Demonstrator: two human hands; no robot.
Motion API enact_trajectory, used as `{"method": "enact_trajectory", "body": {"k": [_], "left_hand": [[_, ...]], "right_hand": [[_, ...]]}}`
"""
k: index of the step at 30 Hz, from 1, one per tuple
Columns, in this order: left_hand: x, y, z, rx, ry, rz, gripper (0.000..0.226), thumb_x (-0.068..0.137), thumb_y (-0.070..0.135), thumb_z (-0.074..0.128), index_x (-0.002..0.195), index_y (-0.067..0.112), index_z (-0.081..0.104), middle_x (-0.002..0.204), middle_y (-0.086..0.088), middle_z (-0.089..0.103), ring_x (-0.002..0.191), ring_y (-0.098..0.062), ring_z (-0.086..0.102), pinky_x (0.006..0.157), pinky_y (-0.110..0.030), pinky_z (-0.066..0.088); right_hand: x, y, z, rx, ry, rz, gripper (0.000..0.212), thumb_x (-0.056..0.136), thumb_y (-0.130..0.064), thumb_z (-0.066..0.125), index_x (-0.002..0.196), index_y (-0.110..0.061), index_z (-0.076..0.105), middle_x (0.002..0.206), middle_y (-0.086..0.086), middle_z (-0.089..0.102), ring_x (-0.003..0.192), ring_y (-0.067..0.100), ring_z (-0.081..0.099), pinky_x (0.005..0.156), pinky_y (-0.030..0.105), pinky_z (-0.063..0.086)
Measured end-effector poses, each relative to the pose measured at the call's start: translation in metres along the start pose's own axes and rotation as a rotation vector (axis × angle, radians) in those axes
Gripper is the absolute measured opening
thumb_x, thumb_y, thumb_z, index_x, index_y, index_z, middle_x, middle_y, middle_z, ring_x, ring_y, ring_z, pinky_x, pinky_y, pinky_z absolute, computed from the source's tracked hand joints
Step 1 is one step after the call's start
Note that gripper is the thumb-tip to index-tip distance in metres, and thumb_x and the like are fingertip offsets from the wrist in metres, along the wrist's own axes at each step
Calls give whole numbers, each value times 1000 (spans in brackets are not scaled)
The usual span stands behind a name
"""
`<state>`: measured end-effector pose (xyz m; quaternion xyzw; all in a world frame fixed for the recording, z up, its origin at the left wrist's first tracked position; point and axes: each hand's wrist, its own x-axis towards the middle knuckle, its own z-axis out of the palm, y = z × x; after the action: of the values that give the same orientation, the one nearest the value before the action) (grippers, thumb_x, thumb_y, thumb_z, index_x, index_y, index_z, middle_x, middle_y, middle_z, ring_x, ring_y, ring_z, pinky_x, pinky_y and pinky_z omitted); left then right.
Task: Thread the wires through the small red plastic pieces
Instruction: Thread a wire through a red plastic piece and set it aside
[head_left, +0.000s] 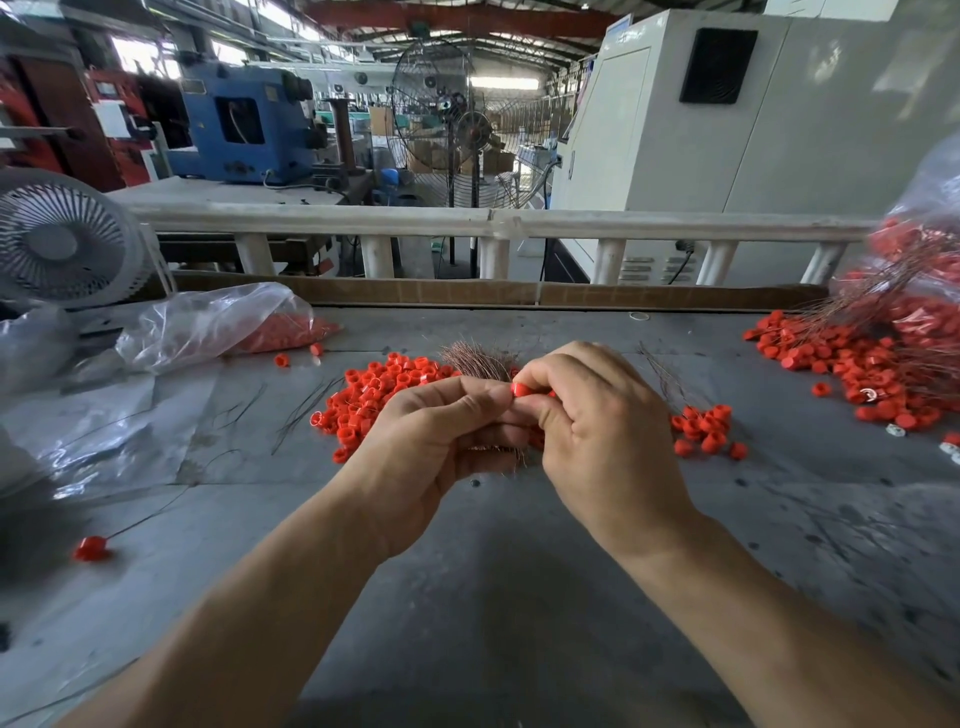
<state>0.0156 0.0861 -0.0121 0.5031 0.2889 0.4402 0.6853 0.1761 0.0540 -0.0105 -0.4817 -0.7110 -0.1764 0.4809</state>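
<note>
My right hand (597, 415) pinches one small red plastic piece (521, 389) between thumb and forefinger. My left hand (431, 441) meets it fingertip to fingertip and grips a bundle of thin copper wires (478, 361) whose ends fan out above and below the fist. Whether a wire is inside the piece is hidden by my fingers. A heap of loose red pieces (374, 395) lies on the grey table just behind my left hand. A smaller cluster of red pieces (704, 428) with wires sits to the right of my right hand.
A large pile of wired red pieces (872, 364) spills from a plastic bag at the far right. A clear bag of red pieces (218, 325) lies at the left, beside a small fan (57, 241). One wired piece (91, 548) lies near left. A cardboard strip (467, 293) lines the table's back.
</note>
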Motion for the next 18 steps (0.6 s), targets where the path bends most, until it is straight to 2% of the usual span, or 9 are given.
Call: {"method": "enact_trajectory", "body": {"k": [7, 11, 13, 18], "left_hand": [[1, -1, -1, -21, -3, -13, 22, 85, 19, 68, 98, 3, 70, 93, -16, 71, 82, -22, 69, 79, -36, 59], [1, -1, -2, -32, 31, 0, 32, 84, 18, 68, 109, -2, 68, 90, -15, 70, 82, -23, 66, 79, -36, 57], [1, -1, -2, -32, 61, 14, 38, 83, 17, 69, 113, -6, 67, 89, -17, 68, 84, -25, 64, 82, -39, 54], [1, 0, -4, -19, 110, 41, 39, 83, 14, 70, 113, -10, 65, 96, -25, 62, 94, -37, 58, 96, -54, 48]], "right_hand": [[2, 3, -4, 16, -48, -27, 7, 89, -10, 74, 83, -11, 70, 84, -2, 63, 82, 20, 56, 75, 33, 47], [3, 3, -6, -13, -97, -3, 2, 91, -20, 75, 93, -19, 74, 90, -6, 59, 84, 13, 56, 69, 22, 46], [1, 1, -6, -3, -135, 11, 7, 92, -21, 73, 99, -22, 72, 89, -9, 58, 79, 8, 56, 63, 21, 45], [0, 2, -5, 107, -161, 33, 13, 91, -24, 72, 103, -19, 70, 91, -9, 62, 82, 8, 58, 71, 23, 49]]}}
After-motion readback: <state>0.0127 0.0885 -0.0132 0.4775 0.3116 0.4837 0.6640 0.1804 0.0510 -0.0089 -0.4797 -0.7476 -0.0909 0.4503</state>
